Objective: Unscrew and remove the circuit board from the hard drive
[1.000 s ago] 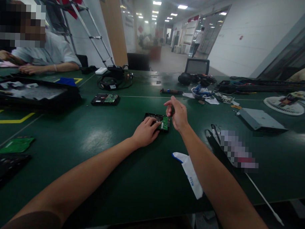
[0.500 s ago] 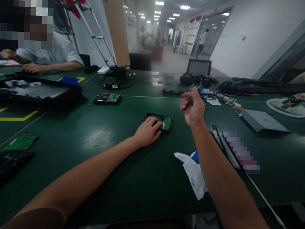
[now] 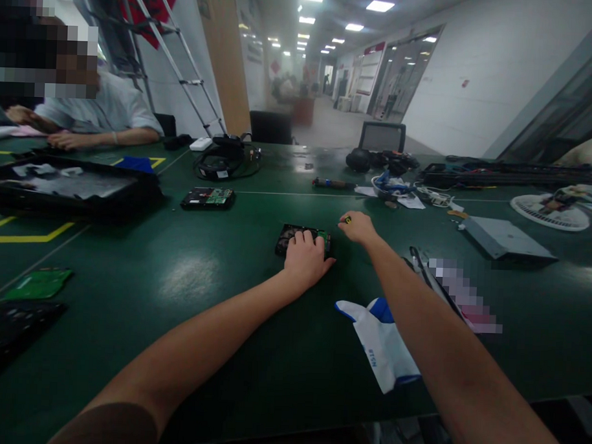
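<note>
A black hard drive [image 3: 289, 236] with a green circuit board facing up lies on the green table [image 3: 216, 290]. My left hand [image 3: 305, 260] rests on top of it, fingers curled over the board. My right hand [image 3: 358, 227] sits low on the table just right of the drive, its fingers pinched round a small dark thing with a yellow mark [image 3: 347, 219] that looks like a screwdriver handle.
A second hard drive [image 3: 207, 197] lies further left, beside a black tray [image 3: 69, 187]. A white and blue glove [image 3: 382, 341] lies under my right forearm. Cables, tools and a grey box [image 3: 506, 238] crowd the far right. Another person [image 3: 93, 111] sits at the far left corner.
My right hand has come down from mid-air to the table beside the drive. My left hand has shifted right, further onto the drive.
</note>
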Available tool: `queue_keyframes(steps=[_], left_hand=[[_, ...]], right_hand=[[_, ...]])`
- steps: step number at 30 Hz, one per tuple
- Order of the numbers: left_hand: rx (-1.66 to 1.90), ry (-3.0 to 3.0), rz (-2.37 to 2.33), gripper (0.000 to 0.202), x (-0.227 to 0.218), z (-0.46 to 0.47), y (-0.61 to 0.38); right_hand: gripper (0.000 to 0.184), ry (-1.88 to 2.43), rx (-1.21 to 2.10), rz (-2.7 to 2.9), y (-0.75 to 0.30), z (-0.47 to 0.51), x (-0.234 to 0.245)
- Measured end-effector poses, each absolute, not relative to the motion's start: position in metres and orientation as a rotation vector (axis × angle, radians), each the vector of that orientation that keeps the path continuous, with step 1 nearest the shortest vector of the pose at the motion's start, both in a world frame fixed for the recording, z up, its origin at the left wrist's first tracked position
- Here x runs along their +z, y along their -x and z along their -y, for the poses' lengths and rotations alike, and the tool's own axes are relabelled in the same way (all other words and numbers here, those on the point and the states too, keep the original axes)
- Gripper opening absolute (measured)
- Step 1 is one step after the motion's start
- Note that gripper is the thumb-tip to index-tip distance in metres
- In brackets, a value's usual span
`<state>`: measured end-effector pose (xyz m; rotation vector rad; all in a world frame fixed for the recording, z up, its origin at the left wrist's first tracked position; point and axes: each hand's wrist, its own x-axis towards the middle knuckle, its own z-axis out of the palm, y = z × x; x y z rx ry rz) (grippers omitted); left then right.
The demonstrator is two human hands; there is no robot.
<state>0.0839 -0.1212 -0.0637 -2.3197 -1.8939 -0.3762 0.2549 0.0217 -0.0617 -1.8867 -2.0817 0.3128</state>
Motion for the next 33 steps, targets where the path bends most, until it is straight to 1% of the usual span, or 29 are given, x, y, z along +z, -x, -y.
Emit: queue_keyframes(steps=[4, 8, 12, 15, 20, 25, 30, 33], left_hand=[[-0.394, 2.321, 1.892, 0.046, -0.067, 0.122, -0.085], [-0.406, 2.378, 1.776, 0.043, -0.072, 0.121, -0.065], [-0.459, 2.552, 1.571, 0.046, -0.079, 0.118, -0.03], [-0.576, 2.707, 1.445, 0.049, -0.083, 0.117, -0.005], [-0.651, 2.599, 1.631, 0.055, -0.087, 0.12, 0.011], [-0.673, 2.631, 1.741, 0.055, -0.087, 0.12, 0.008], [-0.71, 2.647, 1.776, 0.057, -0.087, 0.117, 0.006], [-0.683, 2.62, 1.81, 0.058, -0.087, 0.12, 0.003]], right_hand=[[0.034, 1.943, 0.23, 2.111, -0.249, -0.035, -0.079], [0.031, 1.986, 0.208, 2.103, -0.245, -0.038, -0.089], [0.024, 2.022, 0.237, 2.091, -0.244, -0.039, -0.091], [0.022, 2.047, 0.268, 2.091, -0.243, -0.041, -0.088], [0.025, 2.035, 0.285, 2.13, -0.243, -0.036, -0.08], [0.023, 1.907, 0.309, 2.25, -0.246, -0.012, -0.067], [0.013, 1.645, 0.408, 2.465, -0.243, 0.019, -0.05], [0.013, 1.495, 0.344, 2.568, -0.237, 0.031, -0.042]])
